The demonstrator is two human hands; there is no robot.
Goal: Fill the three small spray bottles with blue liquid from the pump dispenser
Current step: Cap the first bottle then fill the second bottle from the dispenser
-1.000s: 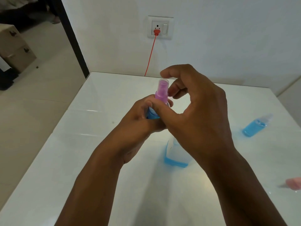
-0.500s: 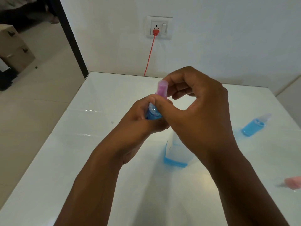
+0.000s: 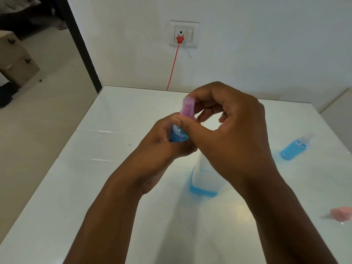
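My left hand (image 3: 163, 138) grips a small spray bottle (image 3: 178, 135) full of blue liquid, held upright above the table. Its pink spray top (image 3: 188, 107) under a clear cap sticks up, and my right hand (image 3: 230, 134) pinches that top between thumb and fingers. Below my right wrist stands the pump dispenser (image 3: 203, 180), mostly hidden, with a thin layer of blue liquid at its bottom. A second small spray bottle (image 3: 294, 148), blue-filled with a clear cap, lies on the table at the right. A pink object (image 3: 342, 214) lies blurred at the right edge.
The white table (image 3: 95, 187) stands against a white wall with a socket (image 3: 183, 35) and a red cable (image 3: 173, 67) running down behind the table. A doorway and floor lie to the left.
My right hand's fingers have closed down around the pink top of the bottle, from spread above it to pinching it. The left hand keeps the bottle in the same place.
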